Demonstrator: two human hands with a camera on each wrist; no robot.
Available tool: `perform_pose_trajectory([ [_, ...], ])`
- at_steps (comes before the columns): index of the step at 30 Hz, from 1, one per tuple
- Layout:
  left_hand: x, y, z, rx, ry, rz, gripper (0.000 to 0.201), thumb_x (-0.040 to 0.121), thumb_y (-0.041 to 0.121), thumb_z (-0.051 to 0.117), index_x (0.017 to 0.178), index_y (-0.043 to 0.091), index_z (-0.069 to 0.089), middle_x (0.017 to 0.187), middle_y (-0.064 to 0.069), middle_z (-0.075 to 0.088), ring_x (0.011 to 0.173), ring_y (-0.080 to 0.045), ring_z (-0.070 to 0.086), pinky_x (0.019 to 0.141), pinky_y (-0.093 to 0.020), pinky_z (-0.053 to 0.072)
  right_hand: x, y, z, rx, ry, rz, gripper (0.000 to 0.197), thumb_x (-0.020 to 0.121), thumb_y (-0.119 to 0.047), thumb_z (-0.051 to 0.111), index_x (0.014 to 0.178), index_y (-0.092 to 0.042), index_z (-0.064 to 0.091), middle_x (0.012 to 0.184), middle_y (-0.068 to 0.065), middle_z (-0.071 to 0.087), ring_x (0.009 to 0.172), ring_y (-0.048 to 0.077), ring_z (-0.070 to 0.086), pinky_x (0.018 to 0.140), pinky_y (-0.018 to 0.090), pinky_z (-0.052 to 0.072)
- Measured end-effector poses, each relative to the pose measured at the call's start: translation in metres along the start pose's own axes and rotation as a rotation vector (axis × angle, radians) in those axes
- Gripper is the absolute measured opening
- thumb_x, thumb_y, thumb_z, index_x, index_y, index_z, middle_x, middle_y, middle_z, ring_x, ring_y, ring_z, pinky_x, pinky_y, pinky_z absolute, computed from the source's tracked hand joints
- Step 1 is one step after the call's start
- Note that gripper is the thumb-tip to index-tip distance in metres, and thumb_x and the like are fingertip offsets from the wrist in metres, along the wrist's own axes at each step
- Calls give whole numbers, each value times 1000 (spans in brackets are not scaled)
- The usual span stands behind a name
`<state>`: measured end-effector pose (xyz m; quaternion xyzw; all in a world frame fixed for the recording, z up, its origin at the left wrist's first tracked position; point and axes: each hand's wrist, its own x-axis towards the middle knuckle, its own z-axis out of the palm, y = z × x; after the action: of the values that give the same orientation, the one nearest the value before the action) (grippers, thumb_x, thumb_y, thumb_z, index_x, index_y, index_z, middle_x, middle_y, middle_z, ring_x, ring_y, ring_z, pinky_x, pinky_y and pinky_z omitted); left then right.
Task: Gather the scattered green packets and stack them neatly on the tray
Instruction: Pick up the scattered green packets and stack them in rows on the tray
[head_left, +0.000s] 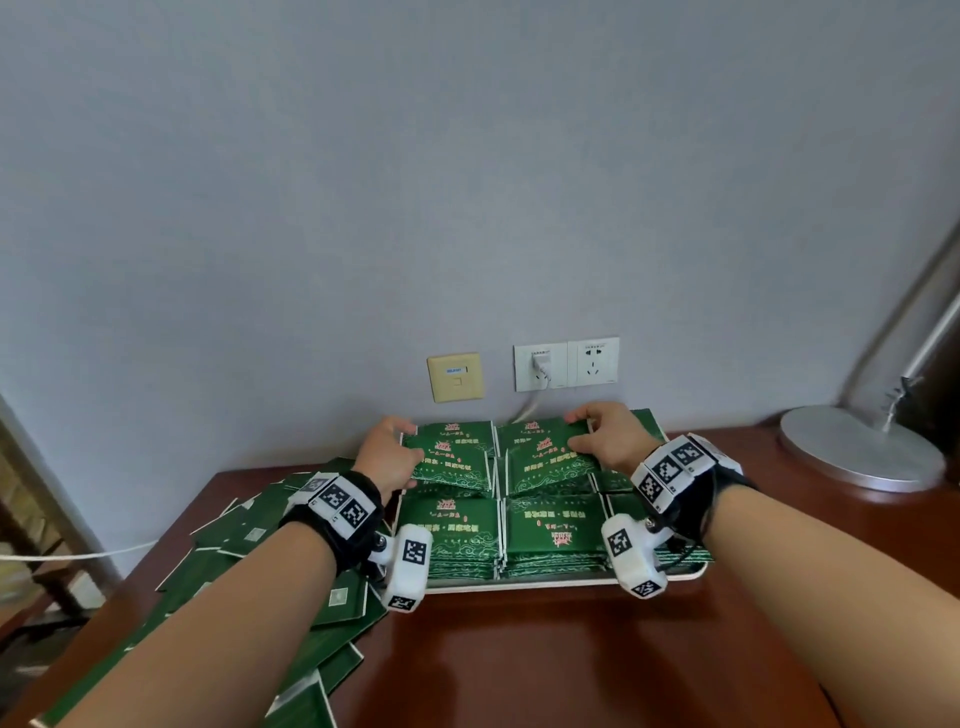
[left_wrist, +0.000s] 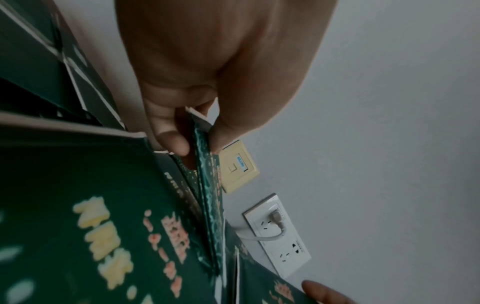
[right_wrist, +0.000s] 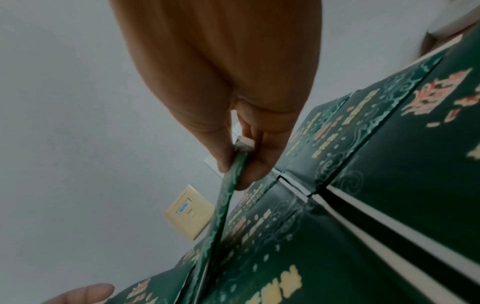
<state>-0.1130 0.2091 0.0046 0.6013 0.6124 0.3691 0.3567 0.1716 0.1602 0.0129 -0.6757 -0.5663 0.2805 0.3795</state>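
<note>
Glossy brown table (head_left: 545, 665): each grip, left hand (head_left: 387, 457) and right hand (head_left: 610, 436), pinches flat green packets (head_left: 452, 457) above the white tray (head_left: 519, 584).

I seem to be in an ordinary room of a home or small office. I stand at a dark reddish wooden desk (head_left: 545, 660) pushed against a plain grey wall (head_left: 467, 182). Just above the desk's far edge the wall carries a cream network plate (head_left: 455, 376) and a white double socket (head_left: 566, 364) with a plug and white cable in it. At the desk's far right corner stands the round metal base of a lamp (head_left: 860, 449).
</note>
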Motion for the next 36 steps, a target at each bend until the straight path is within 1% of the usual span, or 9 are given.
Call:
perform_pose_trajectory([
  [5,5,-7,2,191,-51,74,13,88,8,70,96,14,61,113,-9,59,77,-21,59,80,-41,56,1,-1,6,-202,2,-4,41,78,-10,78,117,-16,66,98,-1,59,83,16,61,79,26,50],
  [7,5,-10,1,266,-70,112,15,84,12,75,92,16,63,105,-11,64,88,-29,62,83,-36,52,0,-2,8,-285,2,-14,42,78,-14,78,118,-17,66,103,0,60,85,15,57,79,24,45],
  [10,5,-12,-1,335,-94,135,18,83,15,76,96,14,63,97,-5,62,82,-20,58,79,-29,47,1,-4,10,-365,5,-31,42,77,-15,79,118,-18,67,115,4,66,85,14,56,77,21,42],
  [15,3,-13,-1,452,-112,166,19,88,17,72,104,14,63,105,-4,64,84,-20,62,78,-26,48,2,-5,14,-472,1,-44,42,79,-17,78,120,-18,66,123,2,66,103,18,63,92,28,47],
  [21,6,-14,-1,527,-115,185,18,90,21,70,106,18,63,120,-4,62,94,-15,54,85,-23,41,0,-3,13,-523,-31,-40,42,82,-20,75,122,-16,64,128,3,63,113,20,59,100,31,45],
  [23,5,-13,-2,538,-120,188,19,91,23,68,109,18,63,119,-4,63,98,-18,57,86,-24,42,-2,-4,10,-512,-25,-46,42,83,-19,73,123,-15,64,127,4,63,106,19,61,95,30,47],
  [25,1,-11,-5,554,-126,194,22,92,28,67,112,19,63,115,-5,66,103,-21,61,90,-27,45,-5,-8,9,-488,-31,-44,42,84,-18,71,125,-14,62,125,6,63,90,16,64,80,24,49],
  [29,-9,-6,-16,526,-123,212,20,91,32,66,108,22,65,112,-2,68,104,-20,63,96,-32,48,-15,-22,6,-439,-36,-51,46,85,-19,68,130,-12,58,126,8,61,84,17,64,68,20,47],
  [36,-53,0,-53,442,-108,268,6,91,24,65,96,22,63,107,0,68,99,-21,64,90,-31,50,-59,-65,21,-434,-57,-145,45,85,-19,68,129,-17,59,126,4,61,82,12,60,64,19,46],
])
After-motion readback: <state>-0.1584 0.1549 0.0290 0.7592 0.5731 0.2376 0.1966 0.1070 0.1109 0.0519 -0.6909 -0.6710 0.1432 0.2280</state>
